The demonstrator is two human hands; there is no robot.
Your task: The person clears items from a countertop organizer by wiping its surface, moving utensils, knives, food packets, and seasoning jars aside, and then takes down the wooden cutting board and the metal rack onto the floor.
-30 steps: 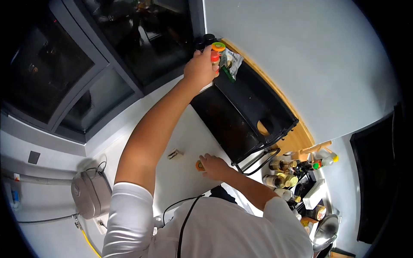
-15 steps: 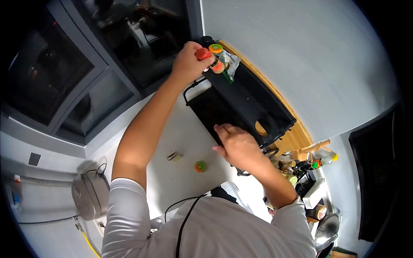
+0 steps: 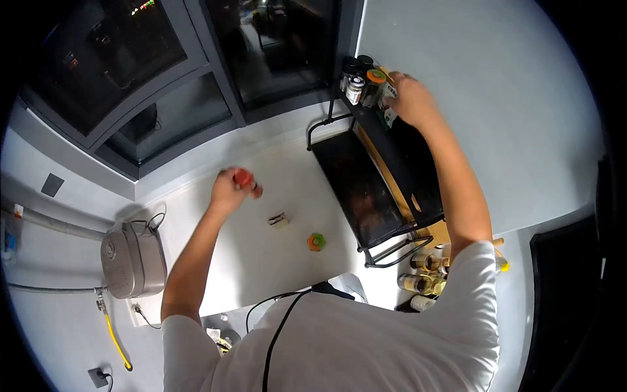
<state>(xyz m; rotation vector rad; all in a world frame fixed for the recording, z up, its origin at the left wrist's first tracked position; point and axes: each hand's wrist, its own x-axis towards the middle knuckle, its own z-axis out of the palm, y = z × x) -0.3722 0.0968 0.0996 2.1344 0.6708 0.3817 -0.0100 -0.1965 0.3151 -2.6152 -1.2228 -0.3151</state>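
At nine o'clock, motion blur smears the bare left hand (image 3: 226, 193) and the small red-capped jar (image 3: 243, 178) it holds, its lower part indistinct. Between one and two o'clock, the bare right hand (image 3: 411, 101) hides much of the crinkled white plastic packet (image 3: 391, 91), its grip unclear, while the bare right forearm (image 3: 452, 173) covers part of the black two-tier rack (image 3: 415, 160). Toward four o'clock, the short white sleeve (image 3: 473, 277) blocks some of the brownish glass bottles (image 3: 415, 282); at six, the white shirt (image 3: 353, 349) runs off the bottom edge
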